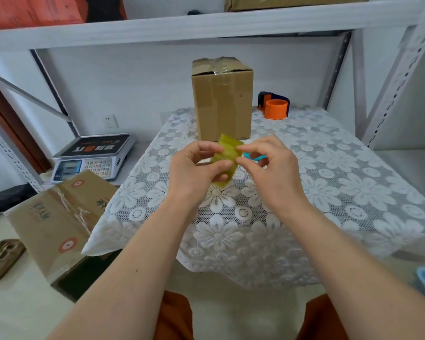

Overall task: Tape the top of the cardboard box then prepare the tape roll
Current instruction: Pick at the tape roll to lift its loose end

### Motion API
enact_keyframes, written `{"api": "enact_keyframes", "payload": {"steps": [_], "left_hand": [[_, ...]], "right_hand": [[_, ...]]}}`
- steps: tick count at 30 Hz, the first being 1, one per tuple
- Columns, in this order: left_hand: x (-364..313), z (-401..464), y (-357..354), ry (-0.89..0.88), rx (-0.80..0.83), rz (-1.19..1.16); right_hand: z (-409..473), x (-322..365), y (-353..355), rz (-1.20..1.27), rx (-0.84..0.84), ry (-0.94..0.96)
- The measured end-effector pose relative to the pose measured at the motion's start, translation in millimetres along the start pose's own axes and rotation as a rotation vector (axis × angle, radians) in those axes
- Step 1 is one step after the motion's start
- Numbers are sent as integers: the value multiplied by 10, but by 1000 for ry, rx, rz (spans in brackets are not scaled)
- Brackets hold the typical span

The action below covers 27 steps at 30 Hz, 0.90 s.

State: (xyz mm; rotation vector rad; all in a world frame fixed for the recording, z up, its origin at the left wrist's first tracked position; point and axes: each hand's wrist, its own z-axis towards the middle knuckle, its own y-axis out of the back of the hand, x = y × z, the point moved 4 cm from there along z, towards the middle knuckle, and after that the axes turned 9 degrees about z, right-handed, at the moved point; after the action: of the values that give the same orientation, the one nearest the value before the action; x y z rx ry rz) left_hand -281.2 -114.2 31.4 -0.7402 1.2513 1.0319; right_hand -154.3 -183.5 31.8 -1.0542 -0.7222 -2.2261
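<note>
A white metal shelving frame [206, 25] surrounds the work area. Beneath it, the tabletop [329, 192] is covered by a white lace cloth with a flower pattern. The cardboard box [222, 99] stands upright at the far middle of the tabletop; its top flaps are closed and clear tape runs glossy and wrinkled across them. Left of the tabletop, lower down, lie a printed carton [57, 219] and, behind it, a weighing scale [93, 155]. An orange and dark tape dispenser [275, 106] sits near the box on its right, apart from it. The tape roll [227, 158], yellowish, is held above the tabletop in front of the box. The left hand [194, 173] has its grip clenched on the roll, thumb on the near face. The right hand [272, 168] pinches the roll's upper right edge with its fingertips. Something blue [253, 157] shows partly behind the right hand; what it is cannot be told.
</note>
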Motion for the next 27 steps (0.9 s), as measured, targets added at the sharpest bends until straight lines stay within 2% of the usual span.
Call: {"api": "enact_keyframes", "payload": {"steps": [4,8,14,17,27], "left_hand": [[17,-3,8,10,57,-50],[14,-10,2,12,53,-53],[-13,-44,-51,26,-12,-130],[-17,-42,-60,37,-41,-160],[33,-30,-29,79,-89,-202]], "right_hand": [[32,-5,37,86,-32,-40],[36,7,37,0,-7,-1],[-12,63,-22,-215,-38,285],[-30,99,-51,-255,-43,370],[-39,58,-102,-280,37,341]]}}
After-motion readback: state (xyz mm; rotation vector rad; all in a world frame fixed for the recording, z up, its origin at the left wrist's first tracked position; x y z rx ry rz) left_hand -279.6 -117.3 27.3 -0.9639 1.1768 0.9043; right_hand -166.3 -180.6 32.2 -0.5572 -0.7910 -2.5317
